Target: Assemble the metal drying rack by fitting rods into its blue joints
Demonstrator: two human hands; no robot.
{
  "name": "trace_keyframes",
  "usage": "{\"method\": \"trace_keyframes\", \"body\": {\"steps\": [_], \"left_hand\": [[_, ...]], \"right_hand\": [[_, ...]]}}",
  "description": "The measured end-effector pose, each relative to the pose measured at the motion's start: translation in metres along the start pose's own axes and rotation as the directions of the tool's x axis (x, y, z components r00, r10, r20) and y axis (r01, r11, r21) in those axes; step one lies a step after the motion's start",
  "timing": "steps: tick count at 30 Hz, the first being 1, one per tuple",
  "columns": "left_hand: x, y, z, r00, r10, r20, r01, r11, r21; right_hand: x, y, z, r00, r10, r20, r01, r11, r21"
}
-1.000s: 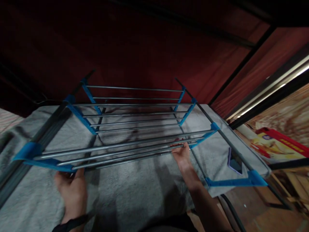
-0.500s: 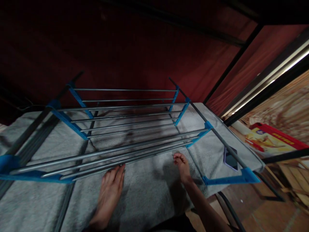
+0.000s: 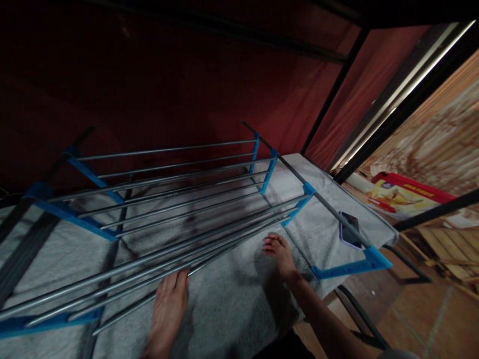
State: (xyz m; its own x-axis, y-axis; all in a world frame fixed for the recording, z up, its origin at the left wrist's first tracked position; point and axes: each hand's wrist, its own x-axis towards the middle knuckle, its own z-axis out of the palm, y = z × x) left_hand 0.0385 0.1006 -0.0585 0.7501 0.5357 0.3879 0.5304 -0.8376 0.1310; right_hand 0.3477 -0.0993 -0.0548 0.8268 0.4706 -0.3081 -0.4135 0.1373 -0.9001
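Observation:
A rack of grey metal rods and blue plastic brackets lies on a grey cloth. My left hand is closed around the lowest metal rod, its fingers curled over the top. That rod's left end is free, apart from the left blue bracket, and tilts toward me. Its right end runs toward the right blue bracket, where I cannot tell how it is seated. Below that bracket, my right hand hovers over the cloth, fingers apart and holding nothing. Other rods run parallel just beyond both hands.
A phone lies at the right, partly under the rack's side tube. The cloth-covered table ends at a rounded edge on the right. Beyond are a red and yellow box and wooden slats. A dark red sheet hangs behind.
The lowest rod's left end has come away from the left bracket and dropped toward me, in my left hand. My right hand's fingers have spread slightly. The view has shifted to the right.

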Motion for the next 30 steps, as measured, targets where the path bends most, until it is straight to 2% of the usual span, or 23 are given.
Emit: {"method": "trace_keyframes", "body": {"steps": [5, 13, 22, 30], "left_hand": [[-0.013, -0.008, -0.001, 0.995, 0.065, -0.076, -0.066, 0.998, -0.018], [-0.003, 0.004, -0.007, 0.992, 0.083, -0.093, -0.091, 0.993, -0.080], [-0.004, 0.005, -0.004, 1.000, 0.010, -0.030, -0.013, 0.996, -0.088], [-0.002, 0.002, -0.006, 1.000, 0.019, 0.011, -0.017, 0.993, -0.118]], "right_hand": [[0.005, -0.004, 0.002, 0.997, 0.073, -0.022, -0.074, 0.997, -0.031], [-0.001, -0.011, 0.007, 0.992, 0.122, 0.030, -0.122, 0.993, 0.003], [-0.001, -0.017, 0.006, 0.987, 0.131, 0.088, -0.132, 0.991, 0.010], [0.000, -0.016, 0.007, 0.987, 0.136, 0.085, -0.138, 0.990, 0.018]]}}
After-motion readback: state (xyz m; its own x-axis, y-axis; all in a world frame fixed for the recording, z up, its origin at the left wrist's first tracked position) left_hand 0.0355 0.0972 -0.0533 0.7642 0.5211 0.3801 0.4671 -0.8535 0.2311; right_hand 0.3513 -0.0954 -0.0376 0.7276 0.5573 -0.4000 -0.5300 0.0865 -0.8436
